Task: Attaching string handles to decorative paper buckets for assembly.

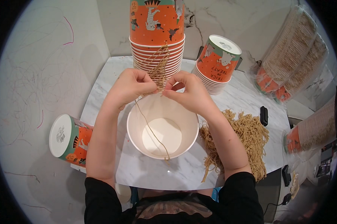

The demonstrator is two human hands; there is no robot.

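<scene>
My left hand (133, 86) and my right hand (189, 89) meet above the far rim of an open white paper bucket (138, 130). Each has thumb and fingers pinched on tan twine (160, 74). Several strands of it fan upward in front of the tall bucket stack; whether they touch the stack I cannot tell. One loose strand hangs from near my left hand, across the bucket's mouth to its near rim. Beside my right forearm lies a tangled heap of the same tan twine (250, 138), partly hidden by the arm.
Behind my hands rises a tall stack of orange printed buckets (156, 28). A shorter upside-down stack (219, 59) stands right of it. One bucket (69, 140) lies sideways at the left edge. Plastic-wrapped stacks (291, 48) and a small black object (264, 115) are at the right.
</scene>
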